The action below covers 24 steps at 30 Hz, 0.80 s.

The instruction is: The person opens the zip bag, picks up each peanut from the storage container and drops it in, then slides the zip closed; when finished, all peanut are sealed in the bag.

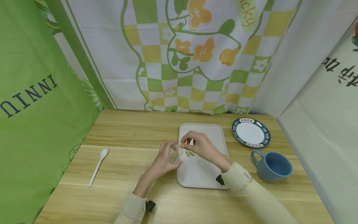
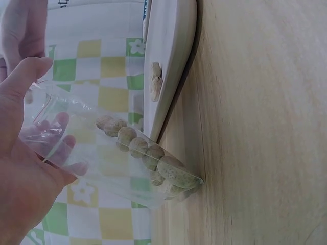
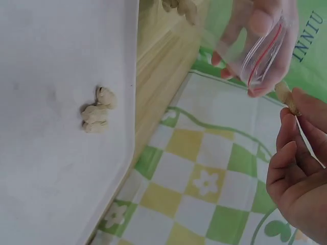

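Left hand (image 1: 164, 161): half curled round the clear bag (image 2: 110, 176), bagged peanuts (image 2: 138, 147) inside.
Right hand (image 1: 202, 144): pinches a held peanut (image 3: 287, 98) beside the bag's mouth.
Tray (image 1: 201, 175): right of the bag; loose peanuts (image 3: 97, 113) near its left edge.
Peanut risk: a weak pinch could drop it.
Bag risk: slack plastic might fold shut; tilting might spill.

Green cloth (image 1: 30, 149): "INNIU" stood in dark capitals, legible in head and right wrist views.
Back curtain (image 1: 190, 56): orange "cky" was read near the top; the word's start was cut off by the frame.
Plate (image 1: 250, 133): white capitals "SHI HAO MEI" ran along the edge; red Chinese characters were too small to read.
Right curtain (image 1: 321, 105): dark Chinese characters; "如" was legible.
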Each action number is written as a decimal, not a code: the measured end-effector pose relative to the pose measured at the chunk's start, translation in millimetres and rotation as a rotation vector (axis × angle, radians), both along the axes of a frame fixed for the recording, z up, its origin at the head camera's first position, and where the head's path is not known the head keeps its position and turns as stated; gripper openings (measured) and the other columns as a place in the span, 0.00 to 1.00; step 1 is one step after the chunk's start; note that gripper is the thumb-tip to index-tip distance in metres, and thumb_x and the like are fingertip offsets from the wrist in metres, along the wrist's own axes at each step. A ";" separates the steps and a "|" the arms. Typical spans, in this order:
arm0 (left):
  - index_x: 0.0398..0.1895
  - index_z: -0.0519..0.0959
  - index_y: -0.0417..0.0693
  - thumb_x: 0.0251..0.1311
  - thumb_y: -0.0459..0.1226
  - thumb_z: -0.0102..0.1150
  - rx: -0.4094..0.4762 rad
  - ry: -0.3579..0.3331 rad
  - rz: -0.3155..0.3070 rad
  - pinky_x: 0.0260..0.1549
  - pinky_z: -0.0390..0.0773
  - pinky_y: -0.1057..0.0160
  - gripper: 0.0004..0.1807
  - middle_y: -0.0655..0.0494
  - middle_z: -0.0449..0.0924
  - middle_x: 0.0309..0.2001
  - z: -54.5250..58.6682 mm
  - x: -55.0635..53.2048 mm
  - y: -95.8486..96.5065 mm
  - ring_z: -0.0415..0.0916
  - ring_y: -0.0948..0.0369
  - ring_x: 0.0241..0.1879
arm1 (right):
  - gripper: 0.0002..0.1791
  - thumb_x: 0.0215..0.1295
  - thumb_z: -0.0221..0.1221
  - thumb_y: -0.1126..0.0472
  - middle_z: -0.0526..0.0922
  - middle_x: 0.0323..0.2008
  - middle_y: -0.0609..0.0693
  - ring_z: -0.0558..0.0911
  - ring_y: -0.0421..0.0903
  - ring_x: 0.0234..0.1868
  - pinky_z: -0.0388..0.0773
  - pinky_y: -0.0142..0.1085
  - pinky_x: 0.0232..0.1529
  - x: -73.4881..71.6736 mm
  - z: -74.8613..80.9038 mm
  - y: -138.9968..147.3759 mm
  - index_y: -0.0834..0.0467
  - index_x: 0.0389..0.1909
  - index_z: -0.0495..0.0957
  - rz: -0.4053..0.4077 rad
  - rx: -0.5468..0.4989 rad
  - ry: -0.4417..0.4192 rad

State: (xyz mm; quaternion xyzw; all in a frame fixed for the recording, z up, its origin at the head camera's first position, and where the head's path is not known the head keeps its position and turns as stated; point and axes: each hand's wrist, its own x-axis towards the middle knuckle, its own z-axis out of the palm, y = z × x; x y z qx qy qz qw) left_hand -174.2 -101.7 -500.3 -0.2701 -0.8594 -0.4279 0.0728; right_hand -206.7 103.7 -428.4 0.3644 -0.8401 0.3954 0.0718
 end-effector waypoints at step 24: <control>0.63 0.61 0.37 0.48 0.37 0.72 0.006 -0.032 -0.003 0.50 0.72 0.53 0.41 0.53 0.67 0.46 3.6 2.2 -1.4 0.61 0.54 0.54 | 0.05 0.64 0.61 0.65 0.82 0.34 0.46 0.77 0.38 0.32 0.75 0.33 0.31 -8.9 -16.6 1.9 0.57 0.39 0.83 -0.066 0.033 0.100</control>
